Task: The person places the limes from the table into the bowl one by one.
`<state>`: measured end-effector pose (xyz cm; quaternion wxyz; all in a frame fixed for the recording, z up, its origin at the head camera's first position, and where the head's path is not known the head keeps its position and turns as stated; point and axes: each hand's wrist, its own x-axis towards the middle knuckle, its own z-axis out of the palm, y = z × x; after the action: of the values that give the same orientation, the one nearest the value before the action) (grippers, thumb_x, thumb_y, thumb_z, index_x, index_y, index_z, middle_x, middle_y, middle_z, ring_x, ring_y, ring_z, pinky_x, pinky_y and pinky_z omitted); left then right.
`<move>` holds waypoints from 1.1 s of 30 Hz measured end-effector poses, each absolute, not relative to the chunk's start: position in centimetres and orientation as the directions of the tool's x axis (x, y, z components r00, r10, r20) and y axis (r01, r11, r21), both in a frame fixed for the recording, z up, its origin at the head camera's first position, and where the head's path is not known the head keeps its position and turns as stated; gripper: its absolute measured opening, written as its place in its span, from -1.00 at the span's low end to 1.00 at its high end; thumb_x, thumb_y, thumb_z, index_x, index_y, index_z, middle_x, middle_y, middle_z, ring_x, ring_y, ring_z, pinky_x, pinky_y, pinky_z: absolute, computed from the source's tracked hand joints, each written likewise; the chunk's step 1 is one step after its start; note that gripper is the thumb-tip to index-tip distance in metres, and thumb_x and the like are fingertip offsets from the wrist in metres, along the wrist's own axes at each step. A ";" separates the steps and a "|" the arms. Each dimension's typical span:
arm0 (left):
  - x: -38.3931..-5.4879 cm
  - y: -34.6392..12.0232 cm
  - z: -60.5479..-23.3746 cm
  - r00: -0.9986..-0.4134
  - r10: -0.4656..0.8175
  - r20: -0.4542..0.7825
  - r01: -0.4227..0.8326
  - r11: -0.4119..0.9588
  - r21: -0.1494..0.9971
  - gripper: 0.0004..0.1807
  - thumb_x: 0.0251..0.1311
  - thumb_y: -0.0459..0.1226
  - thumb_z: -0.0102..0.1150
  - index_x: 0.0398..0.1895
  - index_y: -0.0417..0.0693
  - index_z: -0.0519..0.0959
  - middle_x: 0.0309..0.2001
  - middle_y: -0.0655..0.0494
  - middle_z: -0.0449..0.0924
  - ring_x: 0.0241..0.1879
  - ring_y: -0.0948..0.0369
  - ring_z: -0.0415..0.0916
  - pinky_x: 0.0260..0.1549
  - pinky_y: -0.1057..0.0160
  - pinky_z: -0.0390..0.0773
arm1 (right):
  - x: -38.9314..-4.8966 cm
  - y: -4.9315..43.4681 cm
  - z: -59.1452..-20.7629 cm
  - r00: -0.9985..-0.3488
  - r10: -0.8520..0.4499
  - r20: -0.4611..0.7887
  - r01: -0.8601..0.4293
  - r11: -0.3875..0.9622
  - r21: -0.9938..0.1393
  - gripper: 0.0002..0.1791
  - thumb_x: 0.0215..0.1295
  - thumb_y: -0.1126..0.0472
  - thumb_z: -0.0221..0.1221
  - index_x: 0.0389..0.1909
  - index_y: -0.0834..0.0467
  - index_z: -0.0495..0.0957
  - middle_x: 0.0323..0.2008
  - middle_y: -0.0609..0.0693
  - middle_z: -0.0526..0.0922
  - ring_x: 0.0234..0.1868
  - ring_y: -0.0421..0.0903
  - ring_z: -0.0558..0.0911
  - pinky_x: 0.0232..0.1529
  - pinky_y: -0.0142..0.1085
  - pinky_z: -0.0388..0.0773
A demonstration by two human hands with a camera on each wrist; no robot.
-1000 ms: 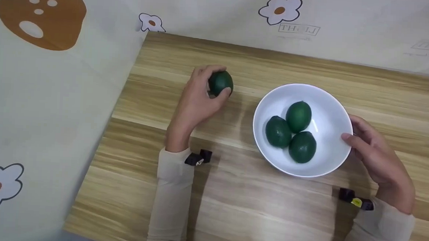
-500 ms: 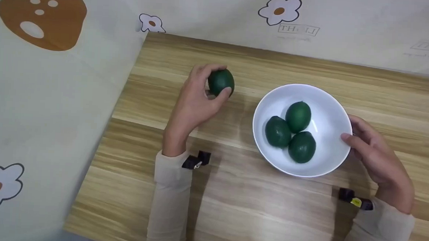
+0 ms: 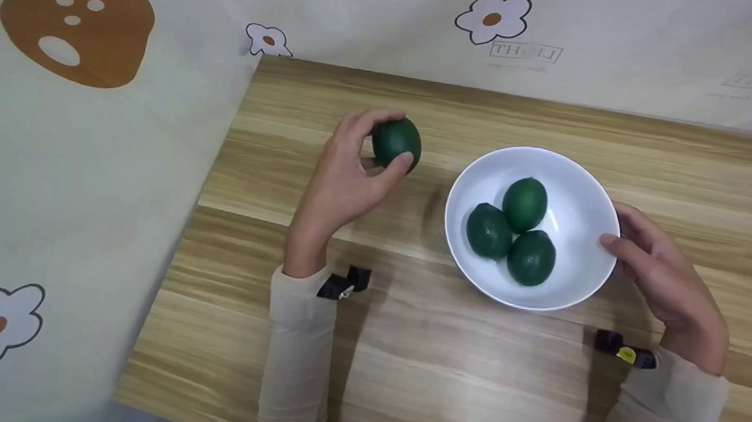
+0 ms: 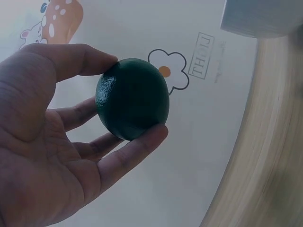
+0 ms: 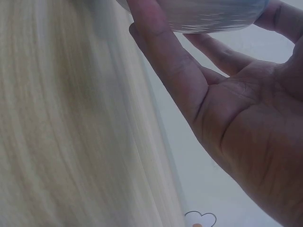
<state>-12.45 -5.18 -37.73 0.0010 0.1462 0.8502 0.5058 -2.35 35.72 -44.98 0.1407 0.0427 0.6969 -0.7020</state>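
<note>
My left hand (image 3: pixel 346 171) pinches a dark green lime (image 3: pixel 397 144) between thumb and fingers, left of the white bowl (image 3: pixel 579 266). In the left wrist view the lime (image 4: pixel 132 99) is held at the fingertips, with the palm apart from it. Inside the bowl three more limes lie close together: an upper lime (image 3: pixel 524 204), a left lime (image 3: pixel 489 231) and a lower lime (image 3: pixel 532 258). My right hand (image 3: pixel 662 271) grips the bowl's right side, thumb over the rim and fingers beneath. Whether the bowl touches the table cannot be told.
The wood-grain table (image 3: pixel 470 370) spreads under both hands, with its left edge running down the view. A pale patterned cloth (image 3: pixel 373 18) covers what lies behind and to the left. Small dark devices sit at the left cuff (image 3: pixel 344 283) and right cuff (image 3: pixel 626 350).
My left hand has raised the lime slightly and shifted it a little to the right, toward the bowl. The right hand, the bowl and its limes stay in place.
</note>
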 end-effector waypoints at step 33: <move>-12.0 -5.1 -37.2 -0.919 0.362 0.156 0.240 0.200 0.950 -0.47 0.34 -0.24 0.37 0.37 -0.04 0.55 0.31 0.01 0.50 0.31 0.07 0.53 0.05 0.10 0.77 | -2.2 35.6 -44.9 -0.962 -0.136 -0.239 0.243 -0.014 -0.970 -0.55 0.60 0.34 0.06 0.44 0.11 0.43 0.26 -0.17 0.61 -0.01 -0.25 0.75 -0.02 -0.45 0.71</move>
<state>-11.97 -5.07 -37.20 0.0505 0.1948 0.7730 0.6016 -2.23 35.64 -44.86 0.1331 0.0388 0.6895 -0.7109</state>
